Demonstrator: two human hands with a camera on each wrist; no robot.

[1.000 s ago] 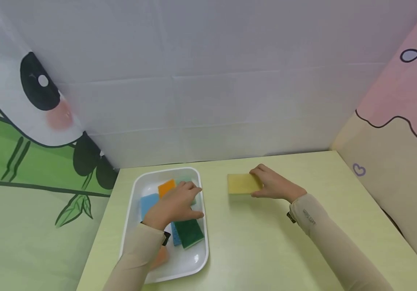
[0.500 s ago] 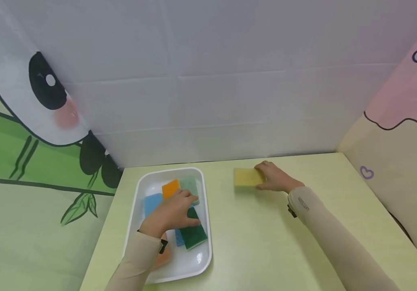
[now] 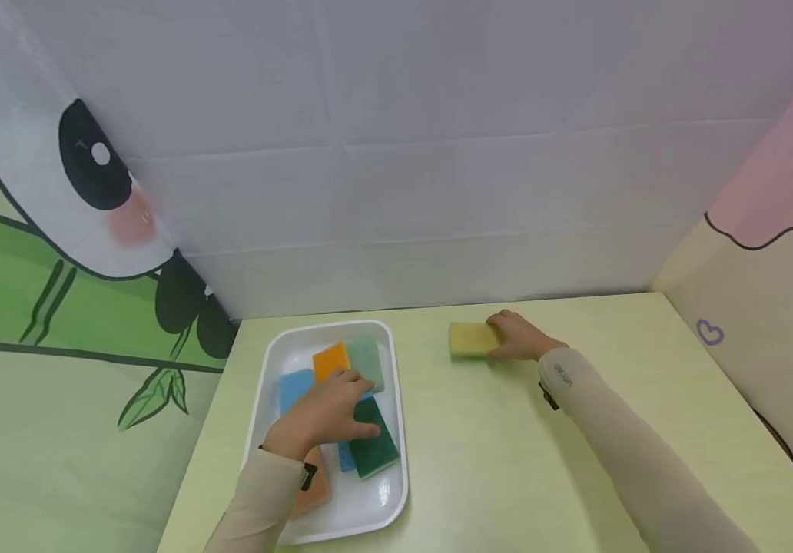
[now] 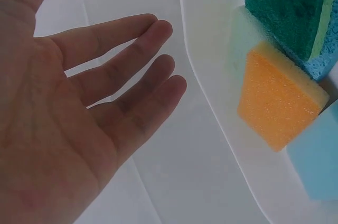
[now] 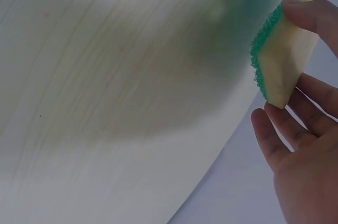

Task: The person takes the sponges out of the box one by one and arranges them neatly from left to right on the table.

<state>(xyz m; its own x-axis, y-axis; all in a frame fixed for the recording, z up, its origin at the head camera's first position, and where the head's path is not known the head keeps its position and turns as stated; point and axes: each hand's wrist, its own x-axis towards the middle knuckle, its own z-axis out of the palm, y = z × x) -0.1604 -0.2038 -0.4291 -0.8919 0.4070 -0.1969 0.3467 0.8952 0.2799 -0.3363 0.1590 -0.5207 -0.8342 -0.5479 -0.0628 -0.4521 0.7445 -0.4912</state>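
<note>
My right hand (image 3: 522,336) pinches a yellow sponge (image 3: 467,340) by its right end, near the back of the table. In the right wrist view this sponge (image 5: 288,57) shows a green scouring layer on its underside, thumb on one edge and fingers on the other. My left hand (image 3: 323,411) hovers over the white tray (image 3: 396,461) with fingers loosely spread and nothing in them. Below and around it lie a dark green sponge (image 3: 373,442), an orange sponge (image 3: 330,361), a pale green sponge (image 3: 366,362), blue sponges (image 3: 294,385) and a salmon sponge (image 3: 313,491), partly hidden by the hand and sleeve.
The pale yellow table (image 3: 493,461) ends at a white sheet wall (image 3: 438,207) behind. Printed cloth walls stand at left (image 3: 92,430) and right (image 3: 777,322). The tray's raised rim separates the sponges inside from the tabletop.
My right hand has moved the yellow sponge slightly back and lowered it toward the table. The left hand has shifted a little toward me over the tray. The head view has turned slightly left.
</note>
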